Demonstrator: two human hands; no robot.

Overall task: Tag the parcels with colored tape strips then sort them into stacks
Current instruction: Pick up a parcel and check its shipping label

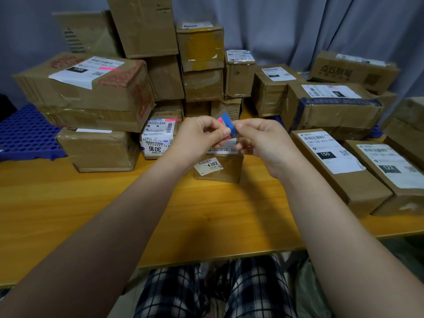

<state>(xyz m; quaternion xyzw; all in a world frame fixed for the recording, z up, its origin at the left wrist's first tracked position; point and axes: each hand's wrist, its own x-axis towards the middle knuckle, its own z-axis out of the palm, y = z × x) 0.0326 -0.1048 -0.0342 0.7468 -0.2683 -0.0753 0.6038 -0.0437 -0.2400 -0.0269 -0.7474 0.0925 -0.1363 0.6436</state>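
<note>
Head view. The left hand [199,136] and right hand [263,143] meet above the middle of the wooden tabletop [68,203]. Both have their fingers curled, and thumb and forefinger pinch opposite ends of a blue tape strip [229,125] held in the air between them. A pink tape strip [220,120] shows just behind the blue one and is mostly hidden by it and by the left fingers. Whether the left hand grips it as well cannot be told.

Directly under the hands stands a small parcel [218,171]. The hands cover most of its top label, and only the digits "4302" can be read on a lower sticker. To its left, a parcel marked "3016" [158,136] carries a short pink tag along its top edge.

Toward the far left corner, a large carton [91,88] tops a stack and has a pink tag across its label. Along the right edge lie two long parcels side by side, touching, marked "150" [337,168] and "122" [394,177]; the second is cut off by the frame. More cartons crowd the far edge, their labels too blurred to read. A blue perforated mat [25,134] lies at the left edge, partly under the stack.
</note>
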